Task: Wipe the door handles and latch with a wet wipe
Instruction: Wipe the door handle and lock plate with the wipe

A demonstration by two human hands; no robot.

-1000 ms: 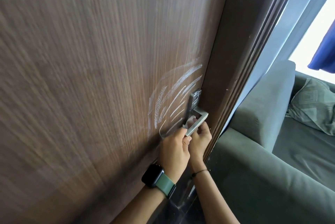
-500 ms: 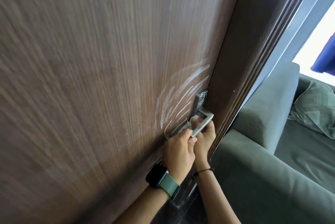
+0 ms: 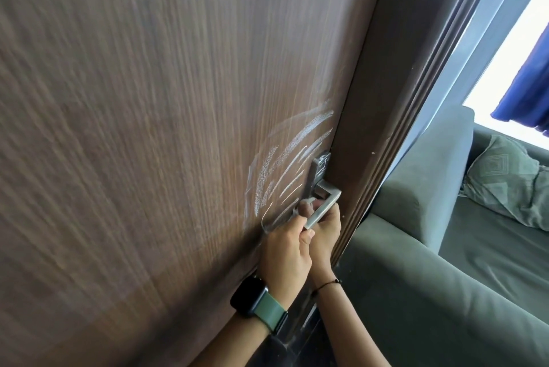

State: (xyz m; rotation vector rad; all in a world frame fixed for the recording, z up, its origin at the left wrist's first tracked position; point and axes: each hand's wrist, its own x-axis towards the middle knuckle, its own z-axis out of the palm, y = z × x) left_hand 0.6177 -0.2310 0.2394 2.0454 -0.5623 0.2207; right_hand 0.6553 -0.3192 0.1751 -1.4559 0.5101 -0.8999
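Observation:
A silver lever door handle [image 3: 325, 204] juts from its metal backplate [image 3: 320, 169] at the right edge of a dark wooden door [image 3: 148, 129]. My left hand [image 3: 285, 248], with a green-strapped watch on its wrist, is closed at the lever's free end and presses a whitish wet wipe [image 3: 303, 206] between lever and door. My right hand [image 3: 328, 230] curls around the lever from below and behind, its fingertips showing through the gap. The latch on the door's edge is hidden.
White curved streaks [image 3: 285, 170] mark the door left of the handle. The dark door frame [image 3: 386, 129] stands just to the right. A green sofa [image 3: 430, 292] with a cushion [image 3: 511, 185] sits close beyond it, under a bright window with a blue curtain [image 3: 525, 93].
Both hands stay on the lever and shift only slightly along it with the wipe. My view has drifted a little, so the handle sits a bit further right.

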